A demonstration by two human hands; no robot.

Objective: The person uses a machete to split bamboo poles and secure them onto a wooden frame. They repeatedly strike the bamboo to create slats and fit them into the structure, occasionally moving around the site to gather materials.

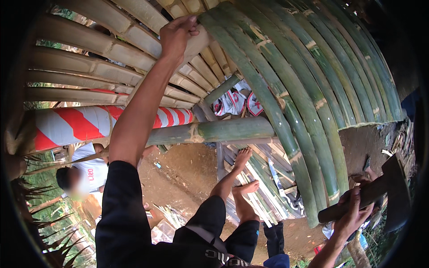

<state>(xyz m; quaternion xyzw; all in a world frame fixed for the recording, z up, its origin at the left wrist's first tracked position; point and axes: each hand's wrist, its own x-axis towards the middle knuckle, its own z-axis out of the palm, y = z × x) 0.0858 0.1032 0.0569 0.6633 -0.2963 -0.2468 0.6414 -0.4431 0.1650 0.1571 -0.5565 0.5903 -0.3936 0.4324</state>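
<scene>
My left hand (176, 38) is raised at the upper middle, fingers curled and pressed together at the top end of the leftmost green bamboo slat (232, 49). A pale beam (195, 43) lies just beneath it; whatever the fingers pinch is too small to make out. At the lower right, my right hand (353, 212) is wrapped around the thick wooden handle of a hatchet-like tool (371, 194). Its wide dark blade points up and to the right. The green slats lie side by side and curve down between both hands, with small pale dots on some.
Paler split slats (85, 38) fan out at the upper left. Below them run a red-and-white wrapped pole (71, 127) and a green bamboo pole (232, 129). My bare feet (246, 185) rest on loose bamboo strips beside a long-bladed tool (275, 172). A person in a white shirt (91, 167) is below left.
</scene>
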